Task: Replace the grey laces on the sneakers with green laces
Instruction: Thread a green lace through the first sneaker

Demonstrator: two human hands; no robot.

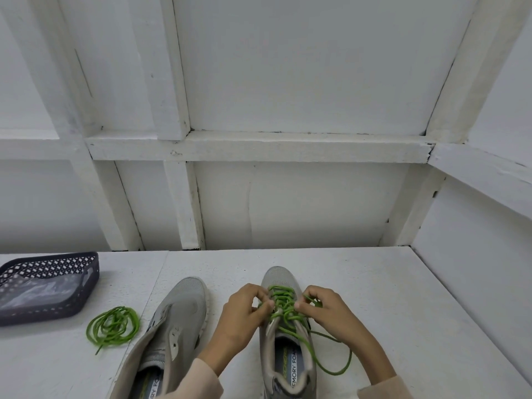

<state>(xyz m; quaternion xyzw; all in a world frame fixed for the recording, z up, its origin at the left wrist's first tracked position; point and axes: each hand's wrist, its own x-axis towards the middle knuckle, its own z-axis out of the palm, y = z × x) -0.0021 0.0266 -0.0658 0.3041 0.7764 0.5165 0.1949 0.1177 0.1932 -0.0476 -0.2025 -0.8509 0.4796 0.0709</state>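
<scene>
Two grey sneakers stand on the white table with toes pointing away from me. The right sneaker (280, 279) has a green lace (283, 300) threaded across its eyelets, with loose ends trailing over its right side. My left hand (244, 309) pinches the lace at the left eyelets. My right hand (328, 308) pinches it at the right eyelets. The left sneaker (178, 315) has no lace, and its tongue lies open. A second green lace (113, 326) sits coiled on the table to the left of it.
A dark perforated plastic basket (92, 276) holding a clear plastic bag stands at the far left. A white panelled wall with ledges rises behind the table (374, 283) and along its right side.
</scene>
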